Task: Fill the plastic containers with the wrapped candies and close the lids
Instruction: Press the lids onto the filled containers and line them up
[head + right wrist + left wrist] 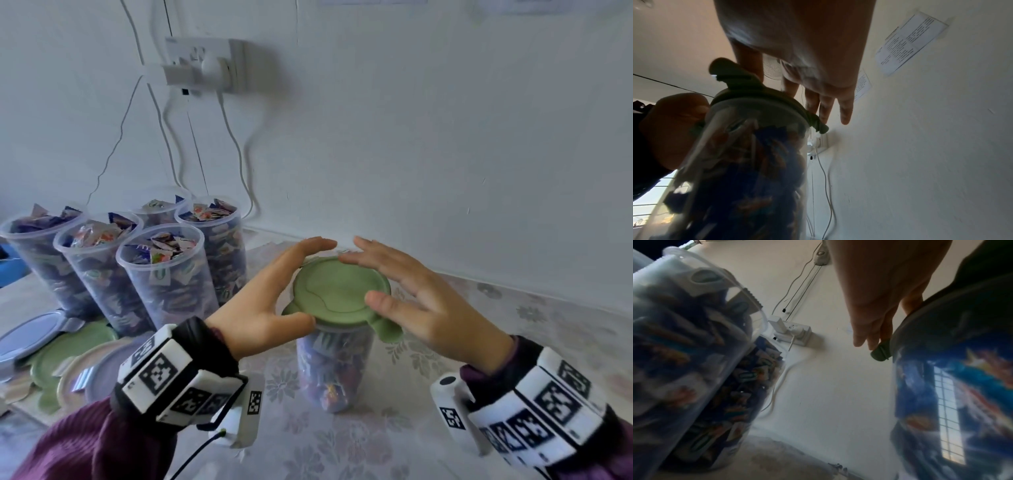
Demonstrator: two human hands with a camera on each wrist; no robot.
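A clear plastic container (329,370) full of wrapped candies stands mid-table with a green lid (335,291) lying on its mouth. My left hand (274,291) brackets the lid's left side. Its thumb sits at the near rim by a lid tab, and its straight fingers reach along the far edge. My right hand (404,287) covers the right side, thumb lying on the lid top and fingers stretched over the far rim. In the left wrist view, my left hand (875,308) touches a green tab (880,352). The right wrist view shows my right hand (807,56) above the lid (760,100).
Several open containers (164,274) packed with candies stand at the left. In front of them lie loose green and bluish lids (65,349). A wall socket (205,65) with hanging cables is on the wall close behind. The tabletop (342,445) has a floral cloth.
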